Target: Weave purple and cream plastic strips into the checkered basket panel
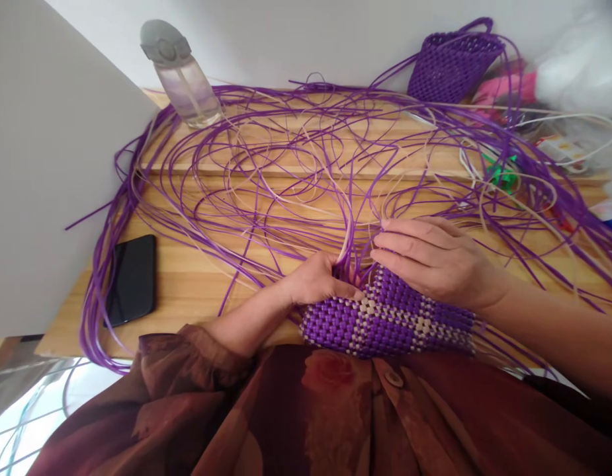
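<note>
A woven piece (390, 324) of purple cord with beige stripes lies against my front at the table's near edge. My left hand (318, 281) grips its upper left edge, the thumb on the weave and the fingers behind it, partly hidden. Long purple and beige cords (352, 218) rise from that edge beside the fingers. Over the upper right part of the weave rests my right hand (429, 258), back up, with its fingers stretched out to the left. The fingertips are close to the cords; whether they pinch one is not visible.
Loose cords spread across the wooden table (201, 277). A black phone (131, 277) lies at the left, and a grey-lidded bottle (181, 76) stands behind. At the back right are a finished-looking purple woven bag (452, 63), plastic bags (578, 73) and a green item (504, 172).
</note>
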Demonstrator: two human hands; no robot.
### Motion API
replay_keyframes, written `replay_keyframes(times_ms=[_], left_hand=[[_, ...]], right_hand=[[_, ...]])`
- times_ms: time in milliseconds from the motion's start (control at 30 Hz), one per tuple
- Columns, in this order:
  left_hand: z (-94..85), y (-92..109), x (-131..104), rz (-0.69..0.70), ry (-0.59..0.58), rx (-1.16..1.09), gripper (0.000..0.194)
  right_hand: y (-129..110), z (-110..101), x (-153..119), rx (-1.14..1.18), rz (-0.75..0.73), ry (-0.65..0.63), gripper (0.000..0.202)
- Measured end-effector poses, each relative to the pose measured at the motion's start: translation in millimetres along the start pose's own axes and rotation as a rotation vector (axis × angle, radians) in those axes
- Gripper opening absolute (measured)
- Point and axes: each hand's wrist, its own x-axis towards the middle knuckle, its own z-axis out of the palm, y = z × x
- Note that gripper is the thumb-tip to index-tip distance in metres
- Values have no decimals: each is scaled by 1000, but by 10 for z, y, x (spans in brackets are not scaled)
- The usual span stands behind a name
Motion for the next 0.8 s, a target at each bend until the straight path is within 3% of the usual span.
replay_keyframes(times_ms=[133, 233, 333, 567, 700, 800], left_hand=[[-19, 18, -6, -33, 3, 50, 28], [-8, 18, -16, -60, -33, -3, 29], [24, 29, -33, -31, -28, -73, 26], [51, 58, -59, -24, -8, -63, 23], [41, 6, -37, 1, 10, -63, 30], [53, -23, -21, 11, 6, -98, 34]], right_hand=[[-75, -75, -1, -23, 25, -143, 19], [-217, -83, 12, 35, 282, -313, 21], [-318, -91, 83, 281, 530, -405, 29], [-299, -166, 312, 757, 931, -620, 21], [-378, -102, 347, 1161, 1299, -609, 14], [-465, -54, 350, 1286, 1436, -492, 7]])
